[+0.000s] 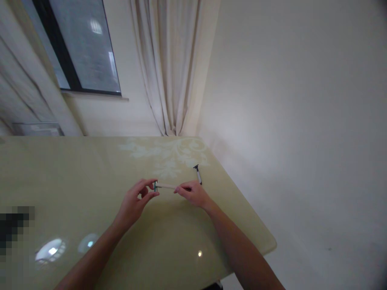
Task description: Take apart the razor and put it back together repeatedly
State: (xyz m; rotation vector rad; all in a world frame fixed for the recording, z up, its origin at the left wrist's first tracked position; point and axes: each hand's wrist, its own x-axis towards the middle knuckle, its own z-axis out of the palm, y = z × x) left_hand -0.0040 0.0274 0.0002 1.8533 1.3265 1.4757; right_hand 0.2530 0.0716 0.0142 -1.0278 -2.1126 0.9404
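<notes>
A razor [165, 186] with a pale handle and a teal-green head is held level above the table between my two hands. My left hand [139, 196] pinches the head at its two ends, between thumb and fingers. On the other end, my right hand [192, 192] has its fingers closed around the handle, hiding part of it. Just beyond my right hand lies a second razor [198, 175], with a black head and a grey and black handle.
Both hands are over a glossy cream table [169, 241] with a pale floral pattern at its far end. Its right edge runs close to a white wall [296, 121]. Beyond the table hang curtains [169, 64] beside a window [87, 44]. A blurred dark shape [13, 225] sits at the left.
</notes>
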